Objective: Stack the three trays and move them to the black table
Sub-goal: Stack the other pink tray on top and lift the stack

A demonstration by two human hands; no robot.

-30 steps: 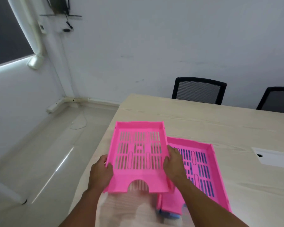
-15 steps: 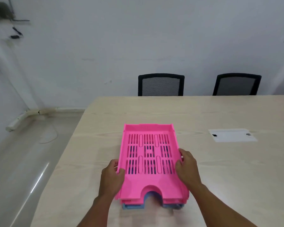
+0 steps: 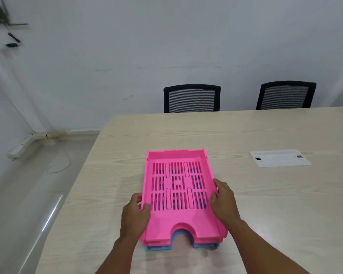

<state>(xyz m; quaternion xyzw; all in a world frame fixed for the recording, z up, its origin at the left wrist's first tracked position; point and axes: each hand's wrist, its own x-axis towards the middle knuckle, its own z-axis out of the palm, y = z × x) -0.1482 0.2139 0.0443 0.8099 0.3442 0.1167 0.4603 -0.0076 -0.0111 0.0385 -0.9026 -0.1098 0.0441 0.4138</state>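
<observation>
Three slotted trays lie stacked on the light wooden table (image 3: 265,204), near its front left. The top pink tray (image 3: 176,220) sits on a second pink tray (image 3: 223,237), whose edge shows just below it. A blue tray (image 3: 158,248) is at the bottom, only its front edge visible. My left hand (image 3: 136,214) grips the left rim of the top pink tray. My right hand (image 3: 224,200) grips its right rim. No black table is in view.
A white cable cover plate (image 3: 279,158) is set into the table to the right. Two black mesh chairs (image 3: 192,98) (image 3: 285,95) stand at the far edge against the white wall. The table's left edge drops to a glossy floor (image 3: 28,194).
One second ago I held the pink tray in the air left of the other pink tray. It now rests on top of the stack, and the view has swung right.
</observation>
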